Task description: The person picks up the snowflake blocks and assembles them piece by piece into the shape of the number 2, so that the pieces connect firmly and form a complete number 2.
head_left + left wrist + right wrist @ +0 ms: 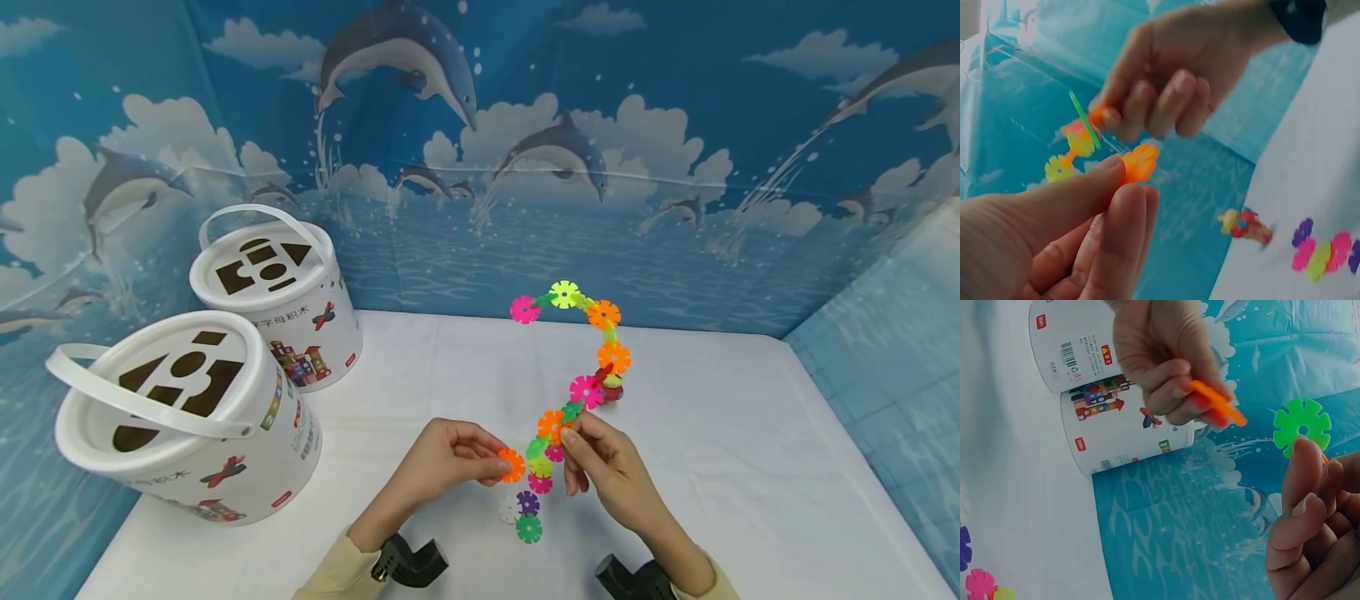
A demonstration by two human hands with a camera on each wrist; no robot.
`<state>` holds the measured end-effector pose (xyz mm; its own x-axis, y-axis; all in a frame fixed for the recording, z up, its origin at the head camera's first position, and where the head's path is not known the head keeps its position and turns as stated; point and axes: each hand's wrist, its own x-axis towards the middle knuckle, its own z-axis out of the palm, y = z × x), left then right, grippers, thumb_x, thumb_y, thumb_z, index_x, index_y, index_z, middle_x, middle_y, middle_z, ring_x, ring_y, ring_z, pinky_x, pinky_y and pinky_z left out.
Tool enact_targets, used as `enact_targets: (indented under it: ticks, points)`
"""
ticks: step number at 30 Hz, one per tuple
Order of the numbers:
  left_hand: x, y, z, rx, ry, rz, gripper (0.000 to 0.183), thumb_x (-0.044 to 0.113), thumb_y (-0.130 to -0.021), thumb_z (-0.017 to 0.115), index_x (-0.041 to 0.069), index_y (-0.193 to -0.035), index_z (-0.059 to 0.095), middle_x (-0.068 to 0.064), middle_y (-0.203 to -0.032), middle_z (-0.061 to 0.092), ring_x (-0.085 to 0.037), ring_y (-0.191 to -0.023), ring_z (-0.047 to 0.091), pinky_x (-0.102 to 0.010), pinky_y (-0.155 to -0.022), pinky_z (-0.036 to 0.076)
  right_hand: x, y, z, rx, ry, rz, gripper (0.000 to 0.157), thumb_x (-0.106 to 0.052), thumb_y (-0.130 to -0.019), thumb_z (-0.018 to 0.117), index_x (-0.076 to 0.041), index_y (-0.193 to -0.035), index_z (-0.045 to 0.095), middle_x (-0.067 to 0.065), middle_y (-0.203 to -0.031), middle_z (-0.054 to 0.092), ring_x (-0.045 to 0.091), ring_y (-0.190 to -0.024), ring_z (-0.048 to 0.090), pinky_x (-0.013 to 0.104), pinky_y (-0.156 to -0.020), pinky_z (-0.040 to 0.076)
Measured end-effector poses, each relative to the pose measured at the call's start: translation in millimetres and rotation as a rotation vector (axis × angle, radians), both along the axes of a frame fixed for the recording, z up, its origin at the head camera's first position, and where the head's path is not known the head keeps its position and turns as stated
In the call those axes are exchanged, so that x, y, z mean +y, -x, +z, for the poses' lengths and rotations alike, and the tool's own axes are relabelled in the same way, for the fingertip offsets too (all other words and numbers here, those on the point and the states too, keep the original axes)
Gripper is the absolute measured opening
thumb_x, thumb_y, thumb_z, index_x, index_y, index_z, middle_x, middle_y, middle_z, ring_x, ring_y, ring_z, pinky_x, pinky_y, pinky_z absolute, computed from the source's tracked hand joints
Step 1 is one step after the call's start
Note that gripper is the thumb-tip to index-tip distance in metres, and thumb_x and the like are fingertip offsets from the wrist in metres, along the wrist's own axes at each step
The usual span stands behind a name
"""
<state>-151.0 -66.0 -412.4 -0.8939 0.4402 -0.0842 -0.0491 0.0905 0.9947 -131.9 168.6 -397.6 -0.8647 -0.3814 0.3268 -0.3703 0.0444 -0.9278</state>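
My left hand [456, 457] pinches a loose orange notched plastic disc [513, 466] between thumb and fingertips. Just to its right, my right hand [613, 468] holds a curving chain of interlocked discs, gripping an orange disc [551, 425] near the chain's lower end. A green disc [1302, 428] forms that end, apart from the loose orange one. From there the chain arcs up and away through pink, orange and yellow discs to a pink disc [525, 310] at its tip. In the left wrist view, the green disc [1085, 120] appears edge-on.
Several loose discs lie on the white table [427, 367] below the hands, among them a purple disc [528, 502] and a green disc [528, 528]. A small red and yellow toy [1246, 226] stands behind the chain. Two white lidded buckets [288, 433] [347, 333] stand left.
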Motion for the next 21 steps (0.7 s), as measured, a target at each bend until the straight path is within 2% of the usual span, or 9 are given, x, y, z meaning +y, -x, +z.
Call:
enact_targets:
  ticks: [4, 8, 14, 21]
  points:
    - [1.6, -10.7, 10.6, -0.013, -0.054, 0.001, 0.017, 0.012, -0.082, 0.075, 0.002, -0.095, 0.072, -0.010, -0.081, 0.070, -0.026, -0.072, 0.068, -0.039, -0.070, 0.055, -0.4, 0.1, -1.0, 0.020, 0.001, 0.007, 0.018, 0.004, -0.100, 0.040, -0.001, -0.083, 0.047, 0.007, -0.058, 0.050, 0.021, -0.047, 0.050, 0.033, -0.041, 0.044]
    - [3.7, -17.5, 15.6, 0.009, -0.072, 0.013, 0.018, 0.013, -0.083, 0.074, 0.002, -0.097, 0.071, -0.009, -0.081, 0.070, -0.023, -0.071, 0.068, -0.036, -0.071, 0.054, -0.8, -0.6, -1.6, 0.017, -0.003, 0.011, 0.017, 0.004, -0.099, 0.040, 0.000, -0.084, 0.047, 0.007, -0.058, 0.050, 0.022, -0.047, 0.050, 0.032, -0.041, 0.044]
    - [5.9, -22.0, 17.5, 0.041, -0.082, 0.030, 0.017, 0.013, -0.084, 0.074, 0.002, -0.097, 0.072, -0.009, -0.081, 0.070, -0.022, -0.069, 0.067, -0.035, -0.068, 0.055, 0.1, -1.1, -1.4, 0.021, -0.006, 0.009, 0.018, 0.005, -0.099, 0.040, -0.001, -0.083, 0.047, 0.007, -0.059, 0.050, 0.023, -0.046, 0.050, 0.031, -0.042, 0.044]
    - [7.0, -25.9, 21.3, 0.025, -0.096, 0.039, 0.017, 0.012, -0.083, 0.075, 0.001, -0.096, 0.072, -0.009, -0.081, 0.070, -0.022, -0.067, 0.067, -0.034, -0.064, 0.055, 3.1, 0.5, -1.7, 0.051, 0.022, 0.069, 0.020, 0.009, -0.098, 0.038, -0.001, -0.083, 0.046, 0.007, -0.060, 0.050, 0.018, -0.048, 0.051, 0.031, -0.042, 0.044]
